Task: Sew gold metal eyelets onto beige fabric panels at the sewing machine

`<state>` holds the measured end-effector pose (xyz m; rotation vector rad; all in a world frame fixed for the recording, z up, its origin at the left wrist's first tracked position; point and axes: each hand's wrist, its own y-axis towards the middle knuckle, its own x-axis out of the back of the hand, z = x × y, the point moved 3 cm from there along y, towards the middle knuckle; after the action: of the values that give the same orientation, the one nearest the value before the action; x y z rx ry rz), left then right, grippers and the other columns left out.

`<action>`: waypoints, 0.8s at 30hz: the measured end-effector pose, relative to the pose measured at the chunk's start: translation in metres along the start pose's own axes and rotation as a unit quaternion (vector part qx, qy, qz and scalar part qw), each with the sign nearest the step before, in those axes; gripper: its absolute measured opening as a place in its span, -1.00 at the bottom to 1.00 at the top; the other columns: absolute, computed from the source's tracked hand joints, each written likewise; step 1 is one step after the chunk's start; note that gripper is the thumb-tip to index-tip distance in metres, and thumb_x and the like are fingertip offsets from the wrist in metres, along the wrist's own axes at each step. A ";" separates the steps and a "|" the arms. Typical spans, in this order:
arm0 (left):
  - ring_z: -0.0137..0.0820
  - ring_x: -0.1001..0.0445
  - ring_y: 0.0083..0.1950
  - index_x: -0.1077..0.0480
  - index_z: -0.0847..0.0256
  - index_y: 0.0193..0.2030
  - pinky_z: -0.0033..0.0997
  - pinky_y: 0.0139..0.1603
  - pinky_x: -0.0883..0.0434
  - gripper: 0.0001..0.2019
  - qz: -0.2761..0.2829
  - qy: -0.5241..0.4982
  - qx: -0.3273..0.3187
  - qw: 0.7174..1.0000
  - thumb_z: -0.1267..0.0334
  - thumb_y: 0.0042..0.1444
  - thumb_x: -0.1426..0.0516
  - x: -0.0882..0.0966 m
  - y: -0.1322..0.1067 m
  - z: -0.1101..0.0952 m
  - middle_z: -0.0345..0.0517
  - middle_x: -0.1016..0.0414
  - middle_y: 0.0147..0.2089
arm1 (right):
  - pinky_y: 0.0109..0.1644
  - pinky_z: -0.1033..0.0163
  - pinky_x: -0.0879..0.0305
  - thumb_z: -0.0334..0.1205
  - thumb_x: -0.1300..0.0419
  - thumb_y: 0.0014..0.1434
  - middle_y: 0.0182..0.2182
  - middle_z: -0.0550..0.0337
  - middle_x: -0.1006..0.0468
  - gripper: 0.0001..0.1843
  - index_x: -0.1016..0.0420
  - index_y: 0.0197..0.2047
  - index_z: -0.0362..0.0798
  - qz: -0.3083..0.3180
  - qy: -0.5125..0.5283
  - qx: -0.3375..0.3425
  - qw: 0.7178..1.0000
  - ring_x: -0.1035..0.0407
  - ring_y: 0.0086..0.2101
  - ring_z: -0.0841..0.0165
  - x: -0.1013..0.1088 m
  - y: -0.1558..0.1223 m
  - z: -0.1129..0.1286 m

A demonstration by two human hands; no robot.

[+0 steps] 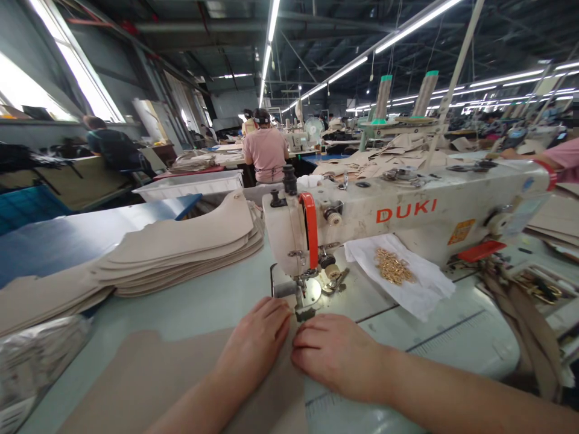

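A beige fabric panel (181, 377) lies on the pale green sewing table, its narrow top end reaching towards the needle of the white sewing machine (353, 208). My left hand (259, 330) rests on the panel, fingers bent and pressed together at its right edge, just in front of the presser foot (302, 288). Close beside it, my right hand (335, 355) has its fingers curled against the same edge, with the thumb hidden. The fingertips of both hands nearly meet, and what lies beneath them is partly covered.
Stacked beige panels (194, 244) lie left of the machine head. Gold metal fittings (393, 266) sit on a white cloth (425, 289) under the machine arm. A plastic-wrapped bundle (40, 361) is at the left edge. A person in pink (266, 150) sits ahead; thread cones (384, 99) stand behind.
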<state>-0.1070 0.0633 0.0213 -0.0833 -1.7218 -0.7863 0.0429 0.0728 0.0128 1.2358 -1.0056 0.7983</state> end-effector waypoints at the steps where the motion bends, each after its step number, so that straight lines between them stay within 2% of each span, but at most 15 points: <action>1: -0.35 -0.42 -0.26 -0.36 0.22 -0.32 -0.35 -0.21 -0.43 -0.77 0.001 -0.002 0.004 1.000 0.41 0.26 0.08 0.000 0.000 0.000 -0.13 -0.46 -0.33 | -0.01 0.22 -0.20 -0.26 -0.02 0.30 -0.25 0.17 -0.51 -0.82 -0.44 -0.24 -0.05 0.000 0.001 -0.001 1.000 -0.30 -0.18 0.35 0.000 0.000 0.000; 14: -0.33 -0.43 -0.25 -0.37 0.21 -0.35 -0.32 -0.22 -0.43 -0.83 0.032 -0.026 0.040 0.998 0.43 0.20 0.01 0.003 0.004 0.004 -0.13 -0.48 -0.33 | -0.01 0.23 -0.21 -0.27 -0.02 0.30 -0.27 0.18 -0.51 -0.81 -0.44 -0.26 -0.05 -0.001 0.005 -0.006 1.000 -0.32 -0.18 0.35 0.001 0.000 0.000; 24: -0.33 -0.44 -0.26 -0.36 0.22 -0.33 -0.33 -0.23 -0.43 -0.83 -0.002 -0.028 0.016 0.999 0.43 0.22 0.02 0.004 0.000 0.003 -0.12 -0.48 -0.33 | 0.00 0.23 -0.21 -0.29 -0.03 0.29 -0.28 0.18 -0.52 -0.83 -0.44 -0.27 -0.06 0.006 0.004 -0.007 1.000 -0.32 -0.16 0.36 0.002 0.001 0.000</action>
<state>-0.1102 0.0636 0.0246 -0.0811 -1.7868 -0.7661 0.0427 0.0728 0.0150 1.2148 -1.0106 0.8041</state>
